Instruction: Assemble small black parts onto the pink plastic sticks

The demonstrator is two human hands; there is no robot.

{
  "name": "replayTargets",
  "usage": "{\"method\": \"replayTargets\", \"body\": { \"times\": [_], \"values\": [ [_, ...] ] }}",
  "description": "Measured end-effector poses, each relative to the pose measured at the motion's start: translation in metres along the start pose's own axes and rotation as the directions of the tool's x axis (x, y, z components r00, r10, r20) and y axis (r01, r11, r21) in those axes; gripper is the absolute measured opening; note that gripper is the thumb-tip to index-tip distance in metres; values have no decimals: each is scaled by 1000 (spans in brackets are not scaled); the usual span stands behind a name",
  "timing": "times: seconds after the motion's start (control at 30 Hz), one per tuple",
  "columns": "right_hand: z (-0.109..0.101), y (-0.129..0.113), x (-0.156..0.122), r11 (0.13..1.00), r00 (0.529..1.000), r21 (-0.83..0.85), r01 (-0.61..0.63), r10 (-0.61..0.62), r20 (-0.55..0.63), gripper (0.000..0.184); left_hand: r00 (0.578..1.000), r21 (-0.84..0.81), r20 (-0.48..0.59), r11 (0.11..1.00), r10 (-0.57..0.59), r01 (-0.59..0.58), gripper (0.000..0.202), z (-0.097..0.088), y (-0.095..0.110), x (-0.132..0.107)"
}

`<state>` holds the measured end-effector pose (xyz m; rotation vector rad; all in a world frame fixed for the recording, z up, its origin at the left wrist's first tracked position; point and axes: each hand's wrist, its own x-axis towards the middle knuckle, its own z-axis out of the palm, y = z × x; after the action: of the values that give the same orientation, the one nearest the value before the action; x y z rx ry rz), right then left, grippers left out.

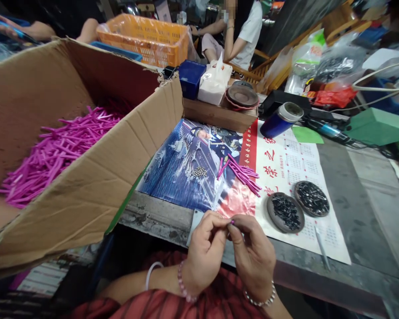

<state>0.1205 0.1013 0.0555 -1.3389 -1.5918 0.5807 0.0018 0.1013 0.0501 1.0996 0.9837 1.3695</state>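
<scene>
Over the table's front edge, my left hand (208, 248) and my right hand (252, 252) meet fingertip to fingertip. Both are closed in a pinch around a small purple piece (232, 222), most of which is hidden by the fingers. Its colour matches the thin purple sticks (242, 173) lying in a loose bunch on the calendar poster (182, 177) beyond my hands. To the right are two round dishes of small dark pieces, the nearer dish (269, 210) and the farther dish (297, 195). A small heap of tiny beads (200, 171) lies on the poster.
A big cardboard box (129, 150) of purple sticks stands at the left. A pen-like tool (322, 248) lies right of the dishes. Farther back are a blue cup (275, 124), a tissue pack (213, 86) and an orange crate (142, 33). Two other people sit beyond.
</scene>
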Motion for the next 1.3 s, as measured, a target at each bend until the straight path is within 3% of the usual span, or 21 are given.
{"method": "replayTargets", "body": {
  "times": [0.07,0.13,0.27,0.57,0.77,0.93,1.07,1.2,1.3],
  "values": [
    [3,2,-4,996,997,41,-74,75,-17,6,999,-56,-17,998,-40,39,10,2,1,0],
    [5,4,-8,992,994,67,-110,112,-20,5,987,-181,-27,972,-156,148,9,5,3,1],
    [4,6,-9,987,990,88,-132,135,-32,6,922,-379,-15,856,-386,352,25,8,6,6],
    [9,16,-4,986,976,73,-152,162,-143,7,884,-376,-39,827,-465,418,32,2,3,9],
    [14,17,8,995,983,-100,25,-43,-177,6,861,-355,-58,816,-506,456,39,2,3,16],
    [17,27,15,963,936,-180,203,-244,-254,7,829,-428,-12,753,-558,500,54,4,-4,23],
    [14,36,15,921,893,-239,309,-367,-260,14,831,-437,-10,750,-556,496,57,3,-16,25],
    [10,43,12,894,891,-285,346,-408,-200,23,845,-395,-32,784,-533,479,54,4,-16,29],
    [7,44,10,934,915,-237,268,-324,-242,17,845,-377,-27,788,-534,486,54,9,-9,30]
  ]
}}
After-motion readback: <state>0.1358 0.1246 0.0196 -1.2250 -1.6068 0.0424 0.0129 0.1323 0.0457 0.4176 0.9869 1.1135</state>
